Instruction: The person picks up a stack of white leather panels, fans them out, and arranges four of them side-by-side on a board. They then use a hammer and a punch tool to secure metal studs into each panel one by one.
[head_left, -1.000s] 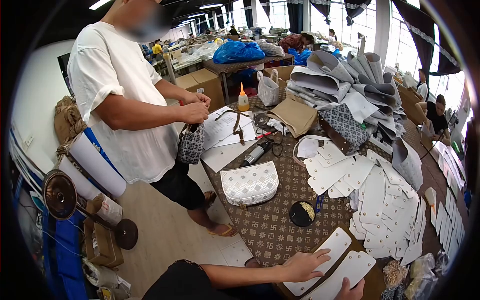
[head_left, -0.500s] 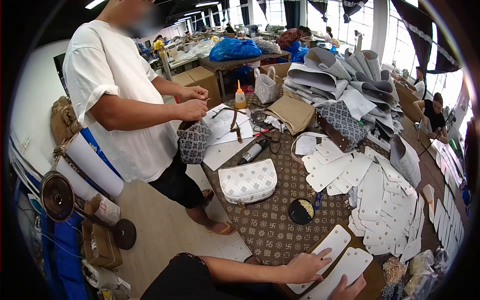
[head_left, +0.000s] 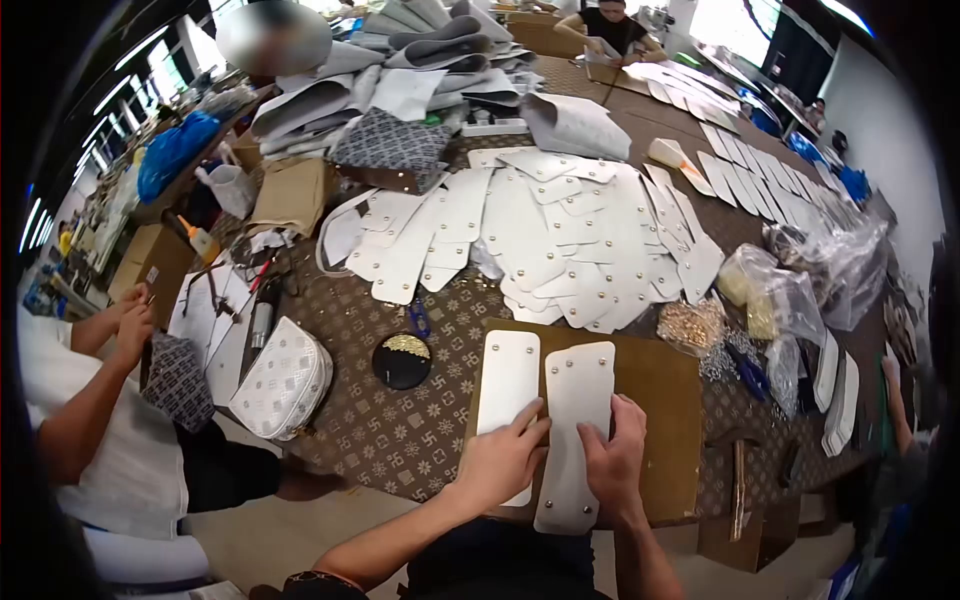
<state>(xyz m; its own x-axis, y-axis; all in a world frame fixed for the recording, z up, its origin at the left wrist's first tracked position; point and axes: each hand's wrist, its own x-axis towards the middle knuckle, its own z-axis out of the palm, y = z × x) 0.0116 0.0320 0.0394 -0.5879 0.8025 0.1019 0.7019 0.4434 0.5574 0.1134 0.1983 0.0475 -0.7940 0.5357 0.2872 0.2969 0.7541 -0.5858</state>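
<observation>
In the head view, a white panel [head_left: 508,385] with metal studs at its top corners lies flat on a brown board [head_left: 655,430]. My left hand [head_left: 500,460] rests on this panel, its fingers stretched out toward the second panel. A similar white studded panel [head_left: 578,420] sits just to the right, slightly tilted. My right hand [head_left: 613,460] grips it by the right edge, thumb on top and fingers at the side. Part of the first panel is hidden beneath my left hand. Beyond the board spreads a big pile of similar white panels [head_left: 560,235].
A black round dish [head_left: 402,372] of gold bits stands left of the board. To the right lie a hammer [head_left: 739,490], blue-handled pliers [head_left: 748,375] and bags of small metal parts [head_left: 690,325]. A white patterned bag [head_left: 285,380] sits near a co-worker's hands [head_left: 130,325] at left.
The head view has swung to the right, so the board and both hands now appear nearer the middle. My left hand stays on the left panel, my right hand on the other.
</observation>
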